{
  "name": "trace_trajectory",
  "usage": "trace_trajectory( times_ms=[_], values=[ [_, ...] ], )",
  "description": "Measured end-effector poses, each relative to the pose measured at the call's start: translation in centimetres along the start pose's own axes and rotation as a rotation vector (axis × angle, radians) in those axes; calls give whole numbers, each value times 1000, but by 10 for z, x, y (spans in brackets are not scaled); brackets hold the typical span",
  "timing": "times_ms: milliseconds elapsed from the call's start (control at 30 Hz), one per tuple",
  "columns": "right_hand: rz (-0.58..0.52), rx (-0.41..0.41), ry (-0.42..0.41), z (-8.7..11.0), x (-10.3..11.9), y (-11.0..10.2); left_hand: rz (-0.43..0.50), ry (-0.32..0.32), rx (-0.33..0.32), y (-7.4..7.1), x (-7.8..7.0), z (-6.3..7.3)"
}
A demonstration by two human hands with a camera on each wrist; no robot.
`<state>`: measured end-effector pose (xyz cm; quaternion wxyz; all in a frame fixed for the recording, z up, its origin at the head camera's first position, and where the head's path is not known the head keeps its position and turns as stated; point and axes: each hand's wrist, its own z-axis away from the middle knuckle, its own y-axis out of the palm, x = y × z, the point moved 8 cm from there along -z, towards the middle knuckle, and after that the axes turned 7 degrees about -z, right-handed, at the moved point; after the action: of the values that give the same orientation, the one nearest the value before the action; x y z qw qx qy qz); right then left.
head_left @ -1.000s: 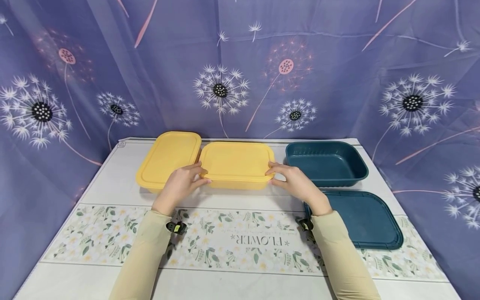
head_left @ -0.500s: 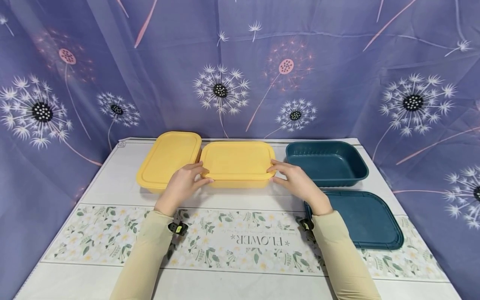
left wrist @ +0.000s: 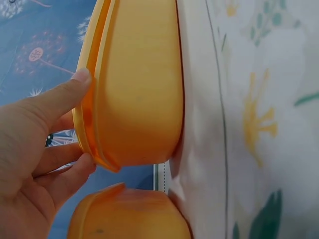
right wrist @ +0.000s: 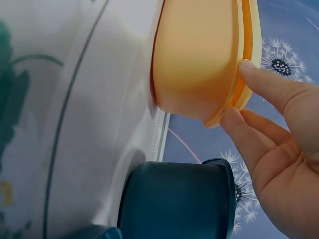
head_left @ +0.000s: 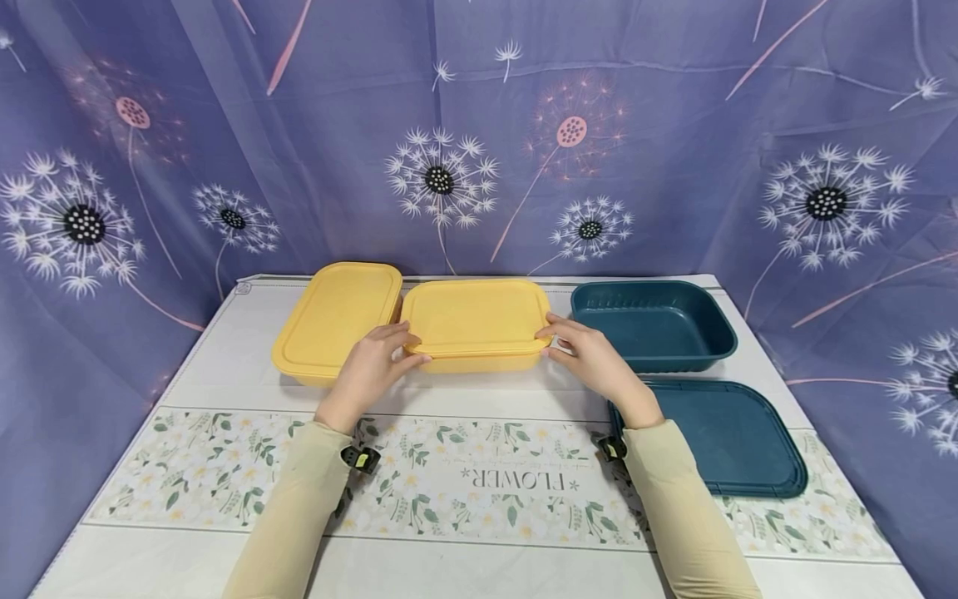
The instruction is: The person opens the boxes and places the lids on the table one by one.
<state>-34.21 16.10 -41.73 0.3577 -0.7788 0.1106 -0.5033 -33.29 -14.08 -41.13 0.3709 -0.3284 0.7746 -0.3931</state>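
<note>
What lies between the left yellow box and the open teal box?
The other yellow box, with the left hand and right hand at its ends; the head view shows this.

A narrow slit parts the left yellow box (head_left: 340, 320) from the middle yellow box (head_left: 476, 316); the left hand (head_left: 367, 366) fills its front. The right hand (head_left: 595, 366) blocks the gap beside the teal box (head_left: 654, 329). Between the sleeves (head_left: 288, 507), open table (head_left: 486, 398) reaches the middle yellow box.

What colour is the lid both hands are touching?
Yellow; the lid shows best in the head view.
</note>
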Motion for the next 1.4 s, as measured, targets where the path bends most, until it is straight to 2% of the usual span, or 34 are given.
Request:
trace_trajectory(
  times_ms=[133, 267, 567, 667, 733, 800, 967, 1067, 1233, 1400],
  values=[
    [-3, -8, 24, -1, -3, 1, 8, 6, -7, 3, -1, 0],
    [-2, -14, 58, -2, -8, 1, 64, 4, -9, 7, -1, -2],
    [-37, -22, 118, -4, -18, 3, 186, -94, 43, 20, 6, -4],
    [-80, -21, 157, -4, -23, 3, 227, -123, 62, 23, 7, -4],
    [-134, -12, 179, -5, -25, 5, 272, -156, 76, 26, 9, -3],
    [-199, 1, 199, -4, -27, 7, 355, -194, 91, 31, 12, -2],
    [-329, 64, 274, -1, -34, 21, 652, -260, 110, 44, 18, 2],
    [-363, 103, 345, 2, -40, 28, 783, -297, 132, 56, 22, 5],
    [-390, 125, 404, 4, -44, 32, 855, -334, 143, 69, 28, 7],
    [-445, 136, 405, 0, -42, 34, 903, -348, 138, 66, 30, 6]
  ],
)
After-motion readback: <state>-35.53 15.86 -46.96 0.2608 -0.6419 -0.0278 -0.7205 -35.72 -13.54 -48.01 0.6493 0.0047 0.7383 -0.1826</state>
